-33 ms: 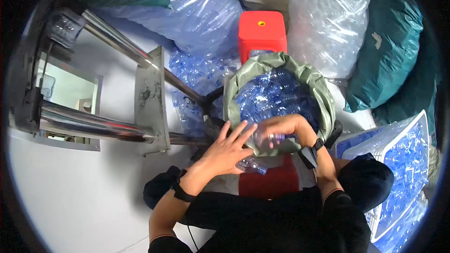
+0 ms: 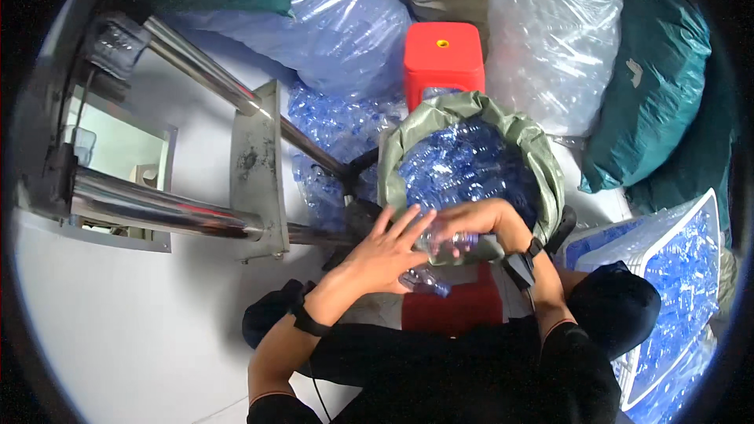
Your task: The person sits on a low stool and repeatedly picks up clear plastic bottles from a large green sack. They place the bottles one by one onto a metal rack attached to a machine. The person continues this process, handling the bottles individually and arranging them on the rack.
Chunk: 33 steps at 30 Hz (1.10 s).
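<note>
My left hand (image 2: pixel 382 257) is palm down at the near left rim of a green sack (image 2: pixel 391 149), fingers stretched and spread. A clear plastic bottle with a blue cap (image 2: pixel 425 281) sticks out from under its thumb side and seems held there; the grip is partly hidden. My right hand (image 2: pixel 477 220) bends inward over the sack's near rim. Its fingers are curled round another clear plastic bottle (image 2: pixel 463 241), lying sideways with its blue-tinted end to the right. The two hands nearly meet. Inside the sack lies a heap of clear blue-tinted bottles (image 2: pixel 463 161).
Beyond the sack stands a red stool (image 2: pixel 444 59), with stuffed bags (image 2: pixel 554 39) behind. On the left, a metal frame with shiny posts (image 2: pixel 255 173) reaches toward the sack. Loose bottles (image 2: pixel 330 126) lie beside it. A white crate of bottles (image 2: pixel 679 290) is at my right knee.
The whole view has shifted slightly. My right hand and its bottle, blurred before, look sharper; the bottle shows more plainly. My left hand keeps nearly the same pose.
</note>
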Motion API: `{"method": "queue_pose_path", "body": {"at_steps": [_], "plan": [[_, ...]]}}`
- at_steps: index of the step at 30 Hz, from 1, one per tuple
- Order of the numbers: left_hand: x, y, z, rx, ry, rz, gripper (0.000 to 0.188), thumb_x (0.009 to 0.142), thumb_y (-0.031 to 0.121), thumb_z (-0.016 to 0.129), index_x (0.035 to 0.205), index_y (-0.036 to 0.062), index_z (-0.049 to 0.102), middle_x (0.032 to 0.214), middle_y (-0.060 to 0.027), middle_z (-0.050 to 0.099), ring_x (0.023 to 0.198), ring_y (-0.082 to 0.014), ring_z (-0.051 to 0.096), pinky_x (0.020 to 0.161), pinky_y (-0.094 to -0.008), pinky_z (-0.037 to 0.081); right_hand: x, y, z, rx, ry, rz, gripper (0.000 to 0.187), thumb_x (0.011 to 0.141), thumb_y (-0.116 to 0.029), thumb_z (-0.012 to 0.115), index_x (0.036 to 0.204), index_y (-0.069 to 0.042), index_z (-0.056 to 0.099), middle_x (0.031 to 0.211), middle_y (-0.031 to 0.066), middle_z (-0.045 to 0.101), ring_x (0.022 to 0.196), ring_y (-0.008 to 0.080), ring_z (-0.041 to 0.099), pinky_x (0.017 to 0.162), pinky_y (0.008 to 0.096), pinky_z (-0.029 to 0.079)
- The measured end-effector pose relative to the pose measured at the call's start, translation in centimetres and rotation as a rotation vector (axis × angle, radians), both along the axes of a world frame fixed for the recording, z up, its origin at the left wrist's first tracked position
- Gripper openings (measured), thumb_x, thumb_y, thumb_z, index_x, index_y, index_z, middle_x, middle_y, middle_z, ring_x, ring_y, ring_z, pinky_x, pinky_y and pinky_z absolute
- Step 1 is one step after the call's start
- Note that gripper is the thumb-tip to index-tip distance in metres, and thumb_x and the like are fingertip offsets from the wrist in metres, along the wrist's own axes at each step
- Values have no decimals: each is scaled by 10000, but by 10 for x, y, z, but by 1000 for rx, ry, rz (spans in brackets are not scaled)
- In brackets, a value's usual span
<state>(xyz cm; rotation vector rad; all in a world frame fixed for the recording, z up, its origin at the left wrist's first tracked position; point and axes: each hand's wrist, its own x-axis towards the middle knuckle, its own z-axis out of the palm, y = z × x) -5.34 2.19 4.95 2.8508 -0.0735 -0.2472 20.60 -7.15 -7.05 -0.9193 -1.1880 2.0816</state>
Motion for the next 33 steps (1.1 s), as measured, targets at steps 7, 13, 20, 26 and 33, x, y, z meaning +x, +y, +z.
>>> {"method": "queue_pose_path", "body": {"at_steps": [7,13,20,26,33], "plan": [[18,39,69,-76,-334,174,645,600,319,943,1180,153,716,1573,-288,267,1409,-518,350,1156,-558,384,15,16,-6,-134,241,-578,621,1072,-536,425,1433,-40,520,1166,203,703,909,271,730,831,383,598],[74,96,220,291,-985,293,648,552,344,964,1122,165,714,1517,-309,326,1388,-496,393,1157,-497,387,16,-3,-99,90,-1753,-549,859,815,-598,735,1466,-78,526,1600,255,311,1484,460,255,1031,687,418],[116,136,266,500,-1367,396,604,603,337,962,1122,156,713,1325,-229,485,1266,-427,491,1059,-441,453,20,-12,-128,53,-1743,-519,635,891,-447,698,1412,-115,551,1617,214,267,1513,437,201,1001,635,482],[75,122,224,-62,-1515,867,699,677,355,938,1236,75,625,1438,-292,416,1392,-416,397,1118,-468,390,38,-10,-161,131,-1616,-798,415,1008,-313,569,1320,-40,553,1485,226,381,1411,419,362,936,579,531],[96,70,235,-446,-963,626,545,824,220,863,1211,31,528,1051,-74,658,761,-121,686,554,-241,514,39,-7,-146,168,-1802,-640,277,977,-249,637,1195,-82,671,1322,179,551,1271,390,518,872,448,608]]}}
